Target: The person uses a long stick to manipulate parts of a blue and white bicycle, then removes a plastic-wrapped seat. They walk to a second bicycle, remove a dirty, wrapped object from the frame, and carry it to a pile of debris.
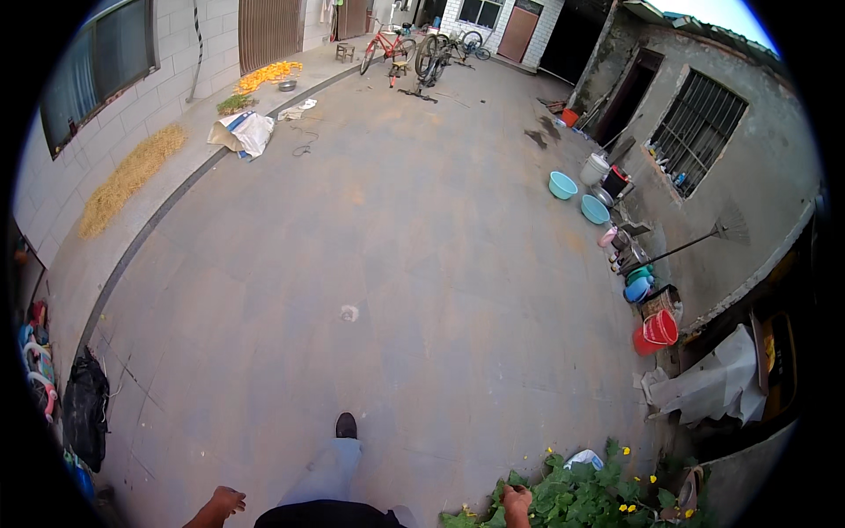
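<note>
A paved courtyard floor [396, 264] of grey slabs lay in even daylight. On the left ran a white tiled wall [172, 66] with a dark window [101, 62]; yellow straw [132, 176] was spread on the raised strip below it, and a white sack [242, 132] lay further along. Bicycles [414, 48] stood at the far end. Along the right, a rough grey wall [757, 185] carried a barred window [700, 128], with two turquoise basins [576, 195], a red bucket [656, 330] and what looked like a broom [695, 238] below.
</note>
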`<action>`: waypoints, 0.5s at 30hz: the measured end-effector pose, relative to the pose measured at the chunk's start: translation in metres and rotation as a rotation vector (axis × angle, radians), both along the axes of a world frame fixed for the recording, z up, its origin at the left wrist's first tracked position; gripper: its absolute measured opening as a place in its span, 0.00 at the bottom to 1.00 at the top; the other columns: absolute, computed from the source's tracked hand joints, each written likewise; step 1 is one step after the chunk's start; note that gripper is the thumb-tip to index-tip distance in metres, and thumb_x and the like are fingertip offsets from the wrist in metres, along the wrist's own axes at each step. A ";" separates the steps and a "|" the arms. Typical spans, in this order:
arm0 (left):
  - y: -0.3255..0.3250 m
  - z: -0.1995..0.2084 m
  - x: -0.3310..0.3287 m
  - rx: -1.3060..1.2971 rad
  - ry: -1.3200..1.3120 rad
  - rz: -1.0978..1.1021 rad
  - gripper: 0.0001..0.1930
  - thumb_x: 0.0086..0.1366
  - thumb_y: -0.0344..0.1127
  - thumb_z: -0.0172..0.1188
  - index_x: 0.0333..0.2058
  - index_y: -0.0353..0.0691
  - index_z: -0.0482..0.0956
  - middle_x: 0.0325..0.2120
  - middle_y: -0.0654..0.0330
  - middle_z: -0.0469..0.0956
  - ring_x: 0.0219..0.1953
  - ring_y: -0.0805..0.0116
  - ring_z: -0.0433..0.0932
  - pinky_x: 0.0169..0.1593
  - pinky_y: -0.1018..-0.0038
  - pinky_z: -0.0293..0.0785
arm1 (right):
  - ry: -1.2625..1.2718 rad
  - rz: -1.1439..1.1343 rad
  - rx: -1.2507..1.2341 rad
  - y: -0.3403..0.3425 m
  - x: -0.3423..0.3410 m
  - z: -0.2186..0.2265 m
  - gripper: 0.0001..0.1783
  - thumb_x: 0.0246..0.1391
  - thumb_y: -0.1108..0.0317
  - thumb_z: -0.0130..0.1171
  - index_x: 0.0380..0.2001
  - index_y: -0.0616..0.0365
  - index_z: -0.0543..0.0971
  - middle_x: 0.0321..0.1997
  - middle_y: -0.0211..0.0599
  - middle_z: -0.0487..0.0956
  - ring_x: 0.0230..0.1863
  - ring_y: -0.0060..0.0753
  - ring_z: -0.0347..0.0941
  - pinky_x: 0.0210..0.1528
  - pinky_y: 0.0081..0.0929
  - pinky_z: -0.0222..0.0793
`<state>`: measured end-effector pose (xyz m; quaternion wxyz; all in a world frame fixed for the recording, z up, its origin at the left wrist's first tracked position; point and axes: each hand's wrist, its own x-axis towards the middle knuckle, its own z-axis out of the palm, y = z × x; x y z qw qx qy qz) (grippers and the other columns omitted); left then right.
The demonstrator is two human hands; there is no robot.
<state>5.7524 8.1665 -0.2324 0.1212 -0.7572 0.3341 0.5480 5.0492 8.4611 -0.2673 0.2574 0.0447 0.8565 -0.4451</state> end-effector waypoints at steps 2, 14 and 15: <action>-0.104 0.018 -0.060 -0.131 0.073 0.056 0.15 0.58 0.37 0.59 0.37 0.29 0.78 0.27 0.51 0.82 0.28 0.61 0.82 0.25 0.70 0.73 | -0.087 -0.084 0.120 -0.028 0.005 -0.006 0.12 0.46 0.74 0.61 0.34 0.70 0.75 0.24 0.43 0.78 0.18 0.35 0.74 0.17 0.32 0.67; -0.521 0.081 -0.331 -0.462 0.199 -0.176 0.14 0.57 0.34 0.60 0.36 0.26 0.79 0.27 0.51 0.81 0.30 0.65 0.80 0.37 0.71 0.77 | -0.453 0.110 0.275 -0.297 -0.012 -0.018 0.10 0.48 0.65 0.58 0.30 0.63 0.77 0.19 0.37 0.73 0.18 0.31 0.71 0.19 0.34 0.65; -0.543 0.073 -0.350 -0.438 0.185 -0.144 0.14 0.57 0.34 0.60 0.36 0.25 0.79 0.27 0.51 0.81 0.29 0.64 0.80 0.36 0.71 0.77 | -0.466 0.091 0.251 -0.329 -0.035 -0.022 0.11 0.48 0.65 0.58 0.30 0.63 0.77 0.19 0.37 0.73 0.18 0.31 0.71 0.18 0.34 0.65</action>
